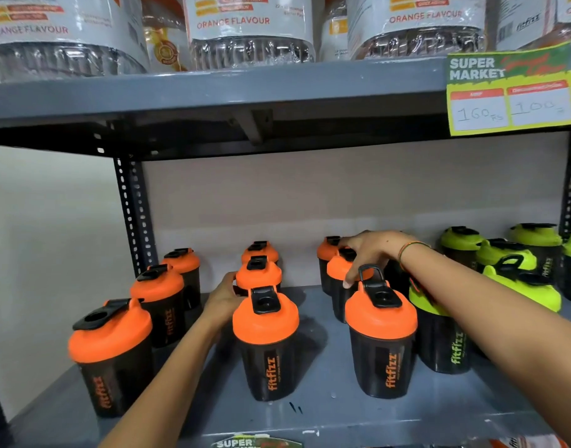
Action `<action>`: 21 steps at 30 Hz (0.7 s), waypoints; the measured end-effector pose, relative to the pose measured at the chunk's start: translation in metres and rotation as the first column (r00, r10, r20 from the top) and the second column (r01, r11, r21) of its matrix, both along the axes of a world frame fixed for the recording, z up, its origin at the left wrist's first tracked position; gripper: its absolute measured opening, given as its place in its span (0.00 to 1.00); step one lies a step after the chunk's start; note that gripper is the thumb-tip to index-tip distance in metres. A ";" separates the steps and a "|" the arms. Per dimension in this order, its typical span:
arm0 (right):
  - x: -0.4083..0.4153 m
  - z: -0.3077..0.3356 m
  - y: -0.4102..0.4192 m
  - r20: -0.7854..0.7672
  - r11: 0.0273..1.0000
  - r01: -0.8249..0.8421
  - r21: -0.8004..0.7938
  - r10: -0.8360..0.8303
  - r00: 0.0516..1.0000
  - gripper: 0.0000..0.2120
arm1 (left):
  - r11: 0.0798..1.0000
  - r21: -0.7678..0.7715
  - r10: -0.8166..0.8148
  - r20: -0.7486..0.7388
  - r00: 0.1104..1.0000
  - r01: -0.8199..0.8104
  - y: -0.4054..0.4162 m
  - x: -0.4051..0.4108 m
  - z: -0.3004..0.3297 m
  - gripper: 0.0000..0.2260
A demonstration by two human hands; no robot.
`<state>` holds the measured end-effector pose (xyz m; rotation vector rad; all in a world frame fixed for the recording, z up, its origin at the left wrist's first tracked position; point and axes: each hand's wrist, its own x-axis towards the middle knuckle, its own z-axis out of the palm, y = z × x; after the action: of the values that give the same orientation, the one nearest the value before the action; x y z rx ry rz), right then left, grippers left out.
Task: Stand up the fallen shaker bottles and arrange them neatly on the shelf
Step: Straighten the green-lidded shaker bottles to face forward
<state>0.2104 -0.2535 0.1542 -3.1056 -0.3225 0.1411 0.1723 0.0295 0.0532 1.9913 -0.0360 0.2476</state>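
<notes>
Several black shaker bottles with orange lids stand upright in three columns on the grey shelf (pixel 310 412). My left hand (pixel 224 297) wraps the side of the middle orange bottle of the centre column (pixel 259 274), behind the front one (pixel 266 337). My right hand (pixel 371 250) rests over the lid of the middle orange bottle of the right column (pixel 337 270), behind the front one (pixel 381 334). To the right stand several green-lidded shakers (pixel 439 337), partly hidden by my right forearm.
The shelf above (pixel 213 92) hangs low over the bottles and carries large orange-flavour tubs (pixel 245 30). A green price tag (pixel 510 92) hangs at its right end. Perforated uprights (pixel 132 215) stand at both sides. A wall lies to the left.
</notes>
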 end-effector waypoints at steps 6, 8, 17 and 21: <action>-0.017 0.010 -0.008 0.054 0.984 -0.011 0.180 0.001 0.999 0.51 | 0.962 -0.274 -0.004 0.022 1.000 0.010 0.001 -0.015 0.011 0.36; -0.033 0.022 -0.021 0.165 0.959 -0.048 0.278 0.002 0.986 0.46 | 0.921 -0.383 0.135 0.158 0.978 -0.065 -0.004 -0.034 0.024 0.33; -0.108 0.015 -0.134 0.646 0.671 -0.282 0.686 -0.382 0.661 0.16 | 0.880 -0.406 0.139 0.718 0.682 0.247 -0.118 -0.168 0.028 0.22; -0.118 -0.028 -0.183 0.624 0.532 -0.353 0.770 -0.510 0.593 0.16 | 0.883 -0.257 -0.163 0.616 0.770 0.392 -0.200 -0.182 -0.011 0.26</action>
<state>0.0921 -0.4368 0.1257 -1.9084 -0.1269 -1.1463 -0.0099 -0.1702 0.0417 1.4365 -0.6400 0.6140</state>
